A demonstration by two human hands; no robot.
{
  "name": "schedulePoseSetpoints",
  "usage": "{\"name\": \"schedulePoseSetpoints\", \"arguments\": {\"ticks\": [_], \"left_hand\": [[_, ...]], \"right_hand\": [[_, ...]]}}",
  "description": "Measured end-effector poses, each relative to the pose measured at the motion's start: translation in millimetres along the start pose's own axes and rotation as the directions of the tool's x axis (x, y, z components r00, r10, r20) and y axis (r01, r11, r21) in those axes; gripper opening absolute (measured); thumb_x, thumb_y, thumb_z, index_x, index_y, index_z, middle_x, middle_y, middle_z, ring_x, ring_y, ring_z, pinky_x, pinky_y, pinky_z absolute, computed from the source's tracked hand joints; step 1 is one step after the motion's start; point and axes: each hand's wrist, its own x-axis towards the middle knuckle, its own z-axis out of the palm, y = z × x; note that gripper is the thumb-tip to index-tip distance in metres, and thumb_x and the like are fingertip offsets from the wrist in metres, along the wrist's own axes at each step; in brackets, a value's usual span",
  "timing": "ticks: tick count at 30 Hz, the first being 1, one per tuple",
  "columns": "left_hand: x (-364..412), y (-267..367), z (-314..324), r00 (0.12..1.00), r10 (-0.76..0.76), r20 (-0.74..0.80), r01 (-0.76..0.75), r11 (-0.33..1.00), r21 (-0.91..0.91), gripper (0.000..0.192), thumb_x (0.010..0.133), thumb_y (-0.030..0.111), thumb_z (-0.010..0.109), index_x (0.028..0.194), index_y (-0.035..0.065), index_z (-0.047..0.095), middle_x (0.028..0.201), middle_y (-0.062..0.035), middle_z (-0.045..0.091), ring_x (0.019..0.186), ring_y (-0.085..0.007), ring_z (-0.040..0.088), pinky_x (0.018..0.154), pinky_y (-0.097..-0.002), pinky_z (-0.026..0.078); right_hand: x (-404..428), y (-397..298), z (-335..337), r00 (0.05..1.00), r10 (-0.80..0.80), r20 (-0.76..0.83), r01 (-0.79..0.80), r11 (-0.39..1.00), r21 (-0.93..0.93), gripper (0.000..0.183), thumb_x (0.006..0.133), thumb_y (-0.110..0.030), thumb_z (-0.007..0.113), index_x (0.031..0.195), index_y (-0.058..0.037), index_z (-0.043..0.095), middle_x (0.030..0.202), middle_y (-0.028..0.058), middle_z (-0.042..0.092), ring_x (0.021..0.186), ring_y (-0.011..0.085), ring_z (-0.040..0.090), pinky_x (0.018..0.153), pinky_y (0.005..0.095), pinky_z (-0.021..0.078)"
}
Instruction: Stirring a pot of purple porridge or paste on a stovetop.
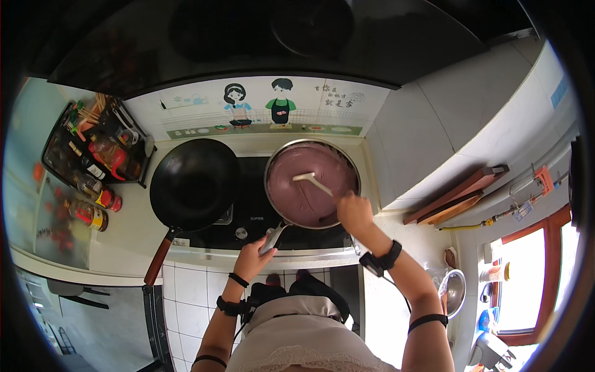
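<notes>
A frying pan full of a thick, smooth purple-pink paste sits on the right side of the black gas stove. My left hand is closed around the pan's grey handle. Over the pan's right rim, my right hand grips a pale spatula, whose head rests in the paste near the middle. Dark streaks show in the paste below the spatula. To the left stands a black wok with a wooden handle that points towards me.
At the left, a black rack holds bottles and chopsticks, with sauce bottles beside it. The dark range hood overhangs the stove. On the right are wooden cutting boards, a metal bowl and a window.
</notes>
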Motion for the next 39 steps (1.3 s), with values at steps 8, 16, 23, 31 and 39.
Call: {"name": "schedulePoseSetpoints", "arguments": {"ticks": [8, 16, 23, 31, 39], "left_hand": [[0.6, -6.5, 1.3, 1.000, -0.027, -0.008, 0.026, 0.999, -0.028, 0.053, 0.085, 0.026, 0.067, 0.127, -0.0028, 0.052, 0.085, -0.0219, 0.066, 0.073, -0.0296, 0.067, 0.067, -0.0310, 0.051], [-0.1, -9.6, 4.2, 1.000, 0.000, -0.030, -0.001, 0.999, -0.046, 0.052, 0.084, 0.029, 0.068, 0.122, -0.0034, 0.055, 0.086, -0.0238, 0.065, 0.076, -0.0336, 0.066, 0.066, -0.0336, 0.050], [-2.7, -8.5, 2.6, 0.998, 0.002, -0.059, -0.007, 0.997, -0.072, 0.054, 0.083, 0.030, 0.068, 0.121, -0.0052, 0.055, 0.086, -0.0246, 0.065, 0.077, -0.0343, 0.066, 0.066, -0.0337, 0.050], [-2.3, -10.6, 4.2, 0.998, -0.012, -0.066, 0.009, 0.999, -0.048, 0.055, 0.082, 0.029, 0.069, 0.122, -0.0043, 0.055, 0.081, -0.0243, 0.064, 0.072, -0.0338, 0.065, 0.064, -0.0341, 0.049], [0.1, -11.8, 4.7, 0.999, -0.027, -0.033, 0.025, 0.998, -0.056, 0.054, 0.082, 0.030, 0.069, 0.121, -0.0042, 0.056, 0.086, -0.0234, 0.066, 0.078, -0.0341, 0.066, 0.070, -0.0343, 0.051]], "right_hand": [[-14.6, 33.7, -104.3, 0.995, -0.050, -0.084, 0.050, 0.999, -0.012, 0.015, 0.085, -0.019, 0.055, 0.092, -0.0139, 0.068, 0.065, 0.0083, 0.062, 0.061, 0.0255, 0.066, 0.053, 0.0364, 0.0512], [-87.8, 14.3, -91.7, 0.961, -0.143, 0.238, 0.162, 0.985, -0.062, 0.027, 0.087, -0.026, 0.057, 0.111, -0.0161, 0.065, 0.067, 0.0061, 0.062, 0.057, 0.0219, 0.063, 0.049, 0.0351, 0.0471], [-69.8, -43.9, -11.9, 0.992, -0.055, 0.113, 0.058, 0.998, -0.020, 0.040, 0.082, -0.014, 0.055, 0.122, -0.0119, 0.058, 0.075, 0.0067, 0.061, 0.056, 0.0221, 0.065, 0.049, 0.0326, 0.0517], [10.5, -30.4, -5.5, 0.995, 0.088, 0.045, -0.085, 0.994, -0.062, 0.018, 0.081, -0.015, 0.056, 0.093, -0.0091, 0.067, 0.076, 0.0107, 0.065, 0.062, 0.0246, 0.068, 0.053, 0.0347, 0.0539], [-29.6, 12.4, -86.1, 1.000, 0.007, 0.013, -0.006, 0.996, -0.089, 0.023, 0.084, -0.021, 0.061, 0.106, -0.0166, 0.068, 0.073, 0.0094, 0.063, 0.061, 0.0264, 0.066, 0.051, 0.0351, 0.0506]]}}
